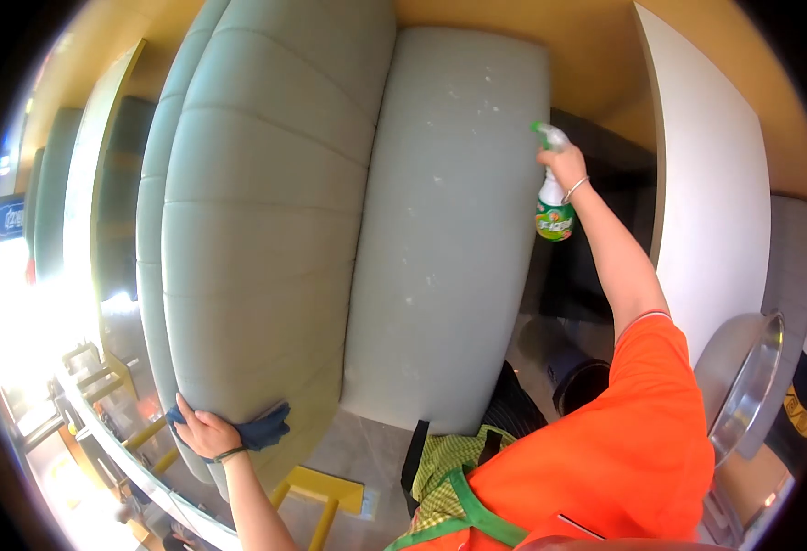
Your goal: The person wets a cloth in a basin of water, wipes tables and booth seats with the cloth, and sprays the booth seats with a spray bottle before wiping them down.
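My right hand (564, 165) is closed around the neck of a white spray bottle (553, 207) with a green nozzle and green label, held upright at the outer edge of the grey seat cushion (445, 220). White flecks of foam or spray dot that seat. At the lower left, my left hand (206, 432) presses a dark blue cloth (261, 428) against the end of the padded grey backrest (261, 184). The cloth sticks out to the right of its fingers.
A white table (711, 174) stands to the right of the seat. Below it are a round metal basin (748, 386) and a dark cylindrical bin (578, 372). A yellow-framed stool (325, 491) is at the bottom, near a curved rail at left.
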Motion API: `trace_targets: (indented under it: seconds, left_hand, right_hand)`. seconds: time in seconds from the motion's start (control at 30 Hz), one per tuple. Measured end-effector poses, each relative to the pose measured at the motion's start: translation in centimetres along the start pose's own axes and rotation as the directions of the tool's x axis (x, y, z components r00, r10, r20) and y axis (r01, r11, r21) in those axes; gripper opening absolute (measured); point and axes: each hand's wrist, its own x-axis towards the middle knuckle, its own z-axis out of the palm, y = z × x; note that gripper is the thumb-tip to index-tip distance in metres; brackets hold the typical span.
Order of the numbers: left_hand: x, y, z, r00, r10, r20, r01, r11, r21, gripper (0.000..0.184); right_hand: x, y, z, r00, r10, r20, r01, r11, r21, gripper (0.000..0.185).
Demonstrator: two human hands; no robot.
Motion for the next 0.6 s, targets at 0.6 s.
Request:
trace_targets:
  seconds: [0.6]
  left_hand:
    - [0.3, -0.5, 0.0, 0.977, 0.061, -0.204, -0.162, 0.832, -0.531, 0.041]
  right_hand:
    - [-31.2, 0.0, 2.9, 0.970, 0.207, 0.126, -0.229, 0.951, 0.207, 0.019]
